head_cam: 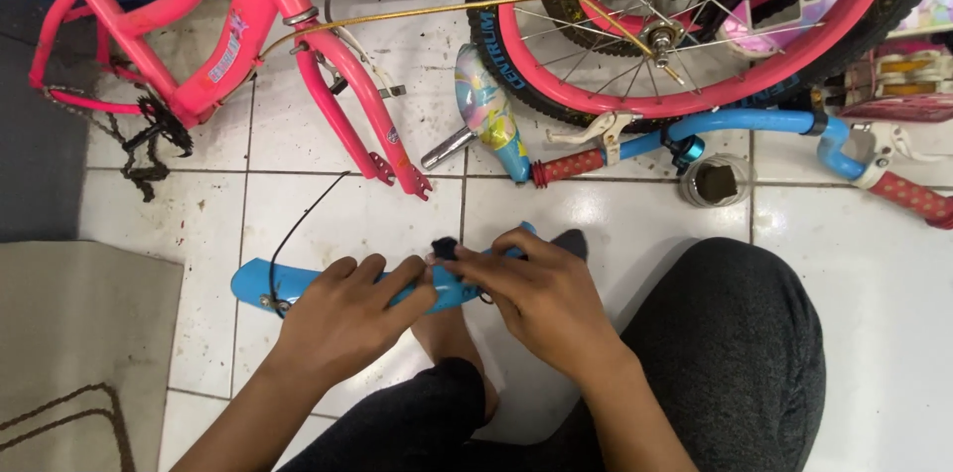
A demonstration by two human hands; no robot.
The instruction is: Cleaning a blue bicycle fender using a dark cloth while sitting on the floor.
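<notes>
While the left hand point(342, 318) grips the blue fender point(260, 282) mid-length, the right hand point(541, 295) pinches a small black part point(444, 249) onto it, above a dirty white tiled floor point(874, 264) beside a pink bicycle frame point(248, 5).

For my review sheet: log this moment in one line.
left hand: grips blue fender | right hand: pinches small black part on it | floor: pink frame

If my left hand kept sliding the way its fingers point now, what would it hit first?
The left hand points right along the curved blue plastic mudguard. Its fingertips already nearly meet the right hand, which pinches a small black part on the guard, so it would probably meet those fingers first; depth is unclear.
</notes>
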